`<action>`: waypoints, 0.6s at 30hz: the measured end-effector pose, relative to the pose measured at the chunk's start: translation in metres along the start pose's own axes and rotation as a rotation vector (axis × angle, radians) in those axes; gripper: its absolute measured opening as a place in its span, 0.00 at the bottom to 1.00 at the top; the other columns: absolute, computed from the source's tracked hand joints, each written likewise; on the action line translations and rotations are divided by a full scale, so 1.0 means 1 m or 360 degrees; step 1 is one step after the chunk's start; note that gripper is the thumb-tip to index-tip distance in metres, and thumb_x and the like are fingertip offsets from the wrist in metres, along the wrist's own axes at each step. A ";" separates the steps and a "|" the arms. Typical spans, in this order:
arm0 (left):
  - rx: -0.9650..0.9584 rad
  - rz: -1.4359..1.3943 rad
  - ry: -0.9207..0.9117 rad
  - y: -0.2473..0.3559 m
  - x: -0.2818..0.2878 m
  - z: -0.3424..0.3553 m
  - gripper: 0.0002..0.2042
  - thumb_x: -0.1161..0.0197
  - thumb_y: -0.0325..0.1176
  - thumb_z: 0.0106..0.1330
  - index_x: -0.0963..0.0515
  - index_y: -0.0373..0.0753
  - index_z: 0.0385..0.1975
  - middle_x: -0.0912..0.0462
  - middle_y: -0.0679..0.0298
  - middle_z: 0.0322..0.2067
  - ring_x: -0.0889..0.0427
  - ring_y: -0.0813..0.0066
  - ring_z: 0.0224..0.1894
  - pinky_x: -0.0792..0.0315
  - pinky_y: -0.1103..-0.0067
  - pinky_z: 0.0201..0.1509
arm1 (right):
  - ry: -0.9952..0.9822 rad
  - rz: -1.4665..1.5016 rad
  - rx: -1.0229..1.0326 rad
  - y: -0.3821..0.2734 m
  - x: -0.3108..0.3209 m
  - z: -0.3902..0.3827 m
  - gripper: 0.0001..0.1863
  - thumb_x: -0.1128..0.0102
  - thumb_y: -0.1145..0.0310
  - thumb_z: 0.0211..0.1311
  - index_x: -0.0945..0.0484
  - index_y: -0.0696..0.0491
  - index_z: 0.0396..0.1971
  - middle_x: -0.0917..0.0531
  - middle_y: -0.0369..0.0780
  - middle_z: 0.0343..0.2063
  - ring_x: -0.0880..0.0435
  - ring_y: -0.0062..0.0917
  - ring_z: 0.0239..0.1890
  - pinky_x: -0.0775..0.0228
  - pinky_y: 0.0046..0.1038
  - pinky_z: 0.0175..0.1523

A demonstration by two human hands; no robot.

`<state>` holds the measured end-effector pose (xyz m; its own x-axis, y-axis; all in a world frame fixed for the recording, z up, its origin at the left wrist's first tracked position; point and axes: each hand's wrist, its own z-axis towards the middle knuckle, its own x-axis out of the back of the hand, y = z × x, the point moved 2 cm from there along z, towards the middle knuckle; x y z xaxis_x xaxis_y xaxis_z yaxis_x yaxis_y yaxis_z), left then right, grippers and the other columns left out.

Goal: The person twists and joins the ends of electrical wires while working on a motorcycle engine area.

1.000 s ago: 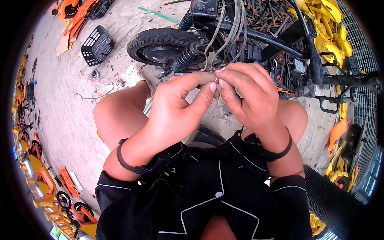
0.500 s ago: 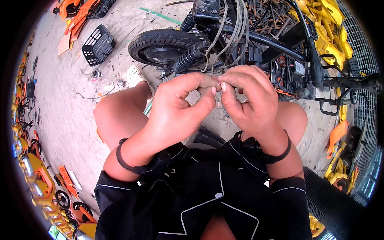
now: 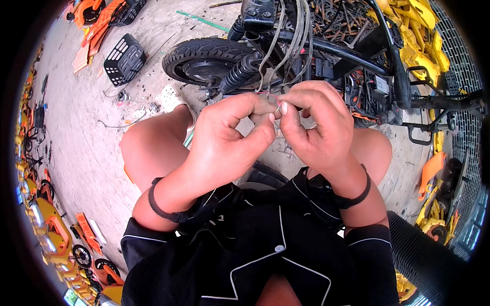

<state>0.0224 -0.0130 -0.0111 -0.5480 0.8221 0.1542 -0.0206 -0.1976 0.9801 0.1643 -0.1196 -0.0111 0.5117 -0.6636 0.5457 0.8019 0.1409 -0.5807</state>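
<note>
In front of the bike frame my two hands meet, fingertips almost touching. My left hand [image 3: 223, 133] pinches a thin reddish wire [image 3: 279, 106] between thumb and forefinger. From the other side, my right hand [image 3: 322, 121] pinches the same spot, its thumb against the wire; my fingers cover most of it. Just beyond the fingertips, a bundle of grey cables [image 3: 279, 50] hangs down from the black frame [image 3: 339, 55]. Behind my left hand lies the rear wheel [image 3: 204, 58] with its black tyre, and a black coil-spring shock absorber [image 3: 240, 74] stands beside it.
A black plastic basket [image 3: 124, 59] lies on the floor at the far left. Rusty metal parts [image 3: 339, 23] are heaped behind the frame, with yellow panels [image 3: 416, 41] at the far right. Orange and yellow parts [image 3: 53, 224] line the left side. A ribbed black object [image 3: 416, 255] is near my right elbow.
Both hands stay pinched together at nearly the same place, with slight shifts of the fingertips. More of the reddish wire shows between them. The view has moved slightly.
</note>
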 end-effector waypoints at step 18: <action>0.0138 -0.0263 -0.0016 -0.007 -0.001 -0.005 0.08 0.37 0.25 0.75 0.18 0.31 0.48 0.14 0.62 0.41 0.18 0.81 0.38 0.22 0.81 0.44 | -0.0280 0.0599 -0.0116 0.019 0.024 0.005 0.02 0.35 0.78 0.63 0.19 0.58 0.33 0.19 0.38 0.30 0.23 0.21 0.28 0.31 0.22 0.32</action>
<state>0.0185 -0.0148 -0.0191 -0.5346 0.8450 -0.0092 -0.0373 -0.0127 0.9992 0.1927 -0.1291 -0.0061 0.8146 -0.4395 0.3786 0.5285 0.2931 -0.7967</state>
